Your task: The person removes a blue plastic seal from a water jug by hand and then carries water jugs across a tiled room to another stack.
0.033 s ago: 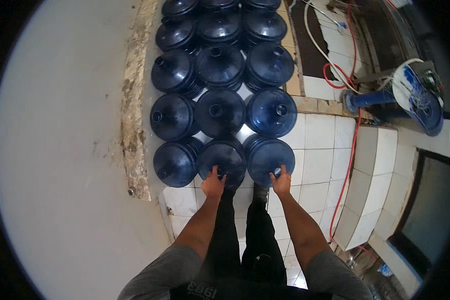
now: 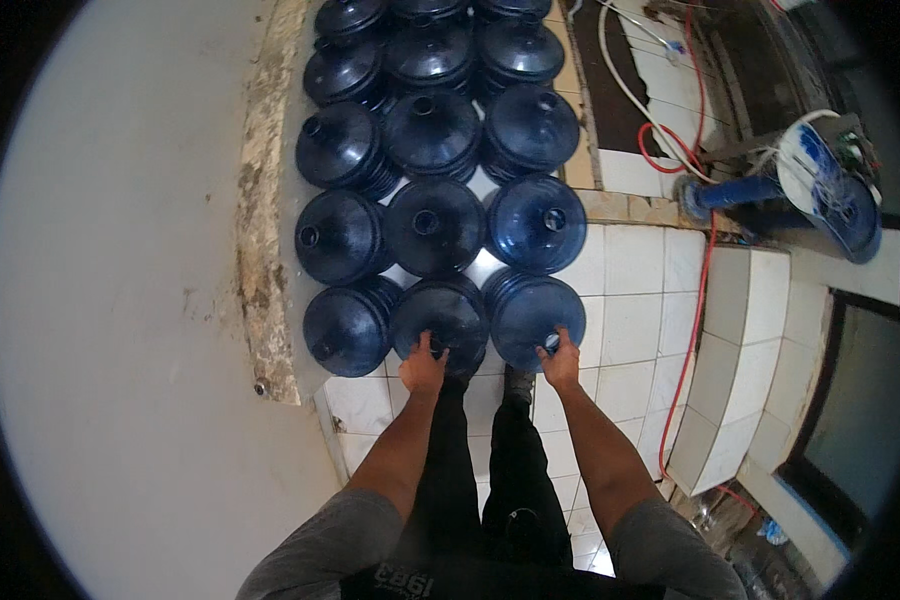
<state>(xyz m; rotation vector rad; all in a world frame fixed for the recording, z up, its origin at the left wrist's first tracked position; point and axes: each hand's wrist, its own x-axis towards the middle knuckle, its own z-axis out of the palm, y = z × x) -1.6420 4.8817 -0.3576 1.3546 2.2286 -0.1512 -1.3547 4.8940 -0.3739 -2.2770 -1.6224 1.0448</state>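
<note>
Head view: nearest to us are the grey sleeves (image 2: 315,545) and dark trousers (image 2: 518,470). Our left hand (image 2: 424,370) has its thumb and fingers set around the neck of the middle front bottle (image 2: 442,300); our right hand (image 2: 562,362) grasps the neck of the right front bottle (image 2: 523,310) in much the same way. How hard either squeezes, we cannot tell. The two held bottles stand side by side at the near end, with the left front bottle (image 2: 345,330) just beside them, untouched. We judge the step in hand to be securing this pair; shifting them calls for both necks well hooked and an even pull, clear of their neighbours. Close behind comes the second-row middle bottle (image 2: 435,255), and more blue bottles (image 2: 432,130) run away along a stained ledge (image 2: 268,220). Off to the right, a red hose (image 2: 698,320) crosses white tiles (image 2: 632,325).
</note>
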